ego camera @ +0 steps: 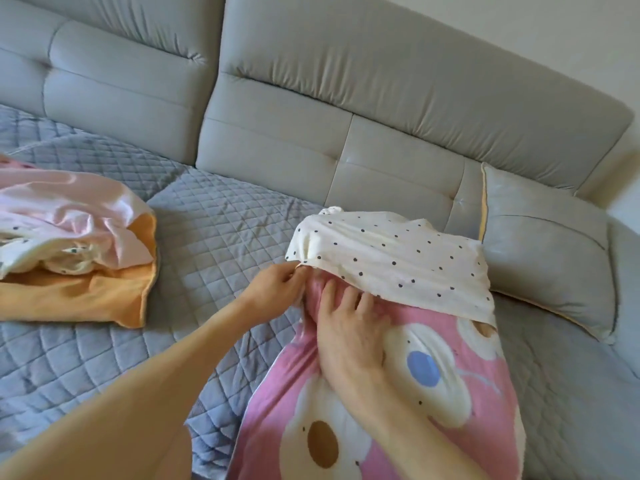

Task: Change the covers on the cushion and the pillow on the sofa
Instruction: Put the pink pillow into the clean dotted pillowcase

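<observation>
Head view: the pillow (pixel 287 386), in pink fabric with big white flower-like prints, lay on the right half of the sofa seat (pixel 214 230). It ran from the seat's front edge back toward the backrest (pixel 381 81). A white dotted cover (pixel 398 258) sat over its far end only, with the hem crossing the pillow at a slant. The near part was bare pink.

Left hand (pixel 277 284): thumb and fingers pinched the dotted cover's hem at its left corner, forearm coming in from the lower left. Right hand (pixel 349 337): nothing gripped, palm down on the pink fabric, fingers spread and fairly straight, tips right at the hem. Could not tell if the tips went under it.

The grey cushion (pixel 543 244), with a yellow trim line on its left edge, was in the seat's back right corner. It leaned on the backrest just beside the pillow's far end. Could not tell if the two touched.

A heap of loose covers (pixel 69 237) lay toward the seat's left side, well apart from the pillow: pale pink and white dotted pieces crumpled on top of an orange one. The seat itself was a blue-grey quilted pad.
</observation>
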